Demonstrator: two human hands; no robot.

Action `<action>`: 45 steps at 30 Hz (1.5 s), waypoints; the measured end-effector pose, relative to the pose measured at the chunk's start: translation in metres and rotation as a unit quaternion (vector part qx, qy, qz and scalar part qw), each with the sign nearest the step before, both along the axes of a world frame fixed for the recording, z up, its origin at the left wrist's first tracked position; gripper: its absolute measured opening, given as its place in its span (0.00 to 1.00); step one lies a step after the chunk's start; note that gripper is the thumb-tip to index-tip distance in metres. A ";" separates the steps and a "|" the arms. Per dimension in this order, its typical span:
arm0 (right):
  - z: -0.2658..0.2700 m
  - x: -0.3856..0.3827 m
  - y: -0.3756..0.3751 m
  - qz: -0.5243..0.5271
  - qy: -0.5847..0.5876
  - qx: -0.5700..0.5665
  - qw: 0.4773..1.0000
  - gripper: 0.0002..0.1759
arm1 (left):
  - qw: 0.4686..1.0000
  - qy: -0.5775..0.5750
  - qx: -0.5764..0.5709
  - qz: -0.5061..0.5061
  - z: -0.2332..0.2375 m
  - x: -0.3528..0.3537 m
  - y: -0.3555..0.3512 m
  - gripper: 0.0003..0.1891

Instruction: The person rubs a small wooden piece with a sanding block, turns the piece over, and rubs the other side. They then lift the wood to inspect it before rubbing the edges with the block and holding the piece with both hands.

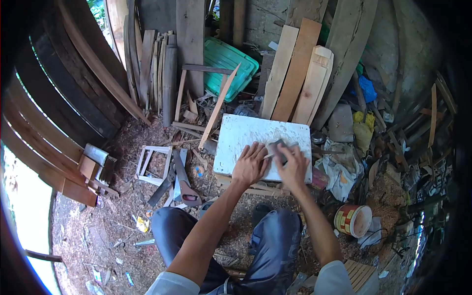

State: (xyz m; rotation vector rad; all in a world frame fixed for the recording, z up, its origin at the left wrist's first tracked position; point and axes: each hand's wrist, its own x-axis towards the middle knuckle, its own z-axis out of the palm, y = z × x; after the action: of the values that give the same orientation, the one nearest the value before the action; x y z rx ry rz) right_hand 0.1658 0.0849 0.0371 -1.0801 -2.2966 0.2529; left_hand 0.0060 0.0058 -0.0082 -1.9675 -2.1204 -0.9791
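Observation:
A white, worn board lies flat on a low wooden support in front of my knees. My left hand is on the board near its middle, palm down, at the end of a small light wooden piece. Just to the right, my right hand is closed on a grey-brown block, slightly blurred, over the board. The underside of the block and its contact with the wooden piece are hidden.
Handsaws and a small wooden frame lie on the ground at left. Planks lean behind the board beside a green crate lid. A bucket stands at right.

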 end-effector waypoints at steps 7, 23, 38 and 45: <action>-0.007 -0.002 0.019 -0.070 0.000 0.022 0.997 0.22 | 0.999 -0.023 -0.029 -0.006 0.007 0.003 0.001 0.22; -0.004 0.007 -0.009 0.021 0.006 0.030 0.999 0.25 | 1.000 -0.007 -0.026 -0.002 0.004 0.001 0.003 0.22; -0.004 0.002 0.027 -0.044 0.014 0.029 0.999 0.22 | 1.000 -0.013 -0.022 0.002 0.002 0.002 0.002 0.21; -0.009 -0.012 -0.012 0.021 0.023 0.021 0.999 0.21 | 1.000 0.021 0.011 0.000 -0.002 0.001 0.002 0.22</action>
State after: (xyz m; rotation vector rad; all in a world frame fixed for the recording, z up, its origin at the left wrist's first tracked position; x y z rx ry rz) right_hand 0.1539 0.0729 0.0280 -0.9950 -2.2745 0.2419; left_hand 0.0068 0.0081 -0.0100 -1.9598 -2.0794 -0.9471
